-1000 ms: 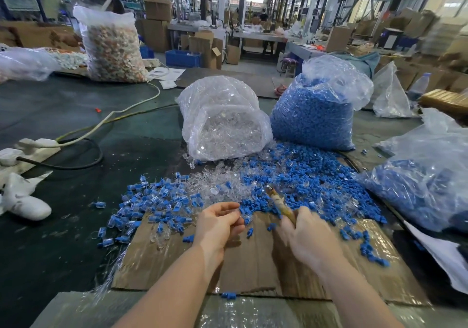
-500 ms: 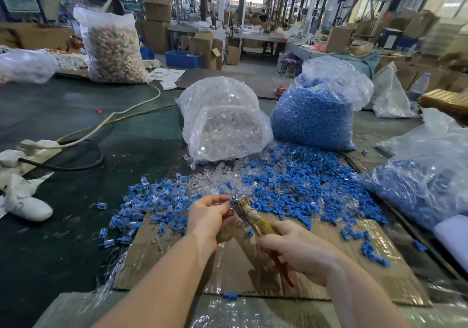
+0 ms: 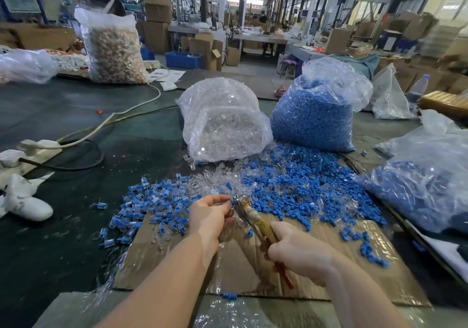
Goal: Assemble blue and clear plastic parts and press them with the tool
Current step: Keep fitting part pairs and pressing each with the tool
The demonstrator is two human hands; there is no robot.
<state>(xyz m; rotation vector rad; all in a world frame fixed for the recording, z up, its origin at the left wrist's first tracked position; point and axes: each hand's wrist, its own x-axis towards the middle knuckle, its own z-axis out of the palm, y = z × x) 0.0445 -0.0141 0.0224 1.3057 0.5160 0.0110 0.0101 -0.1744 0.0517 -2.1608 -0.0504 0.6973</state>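
Loose blue parts and clear parts lay heaped together on the cardboard. The pliers slanted above it, metal tip up-left, red handle low.

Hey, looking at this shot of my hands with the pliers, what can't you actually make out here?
All in the head view:
- The part at the tool tip: too small, and the left hand fingers cover it, so blue or clear cannot be told.
- The tool's handles: mostly hidden inside the right hand.
- The bag of blue parts at right: cut off by the frame edge.
- The far benches: too small to read.
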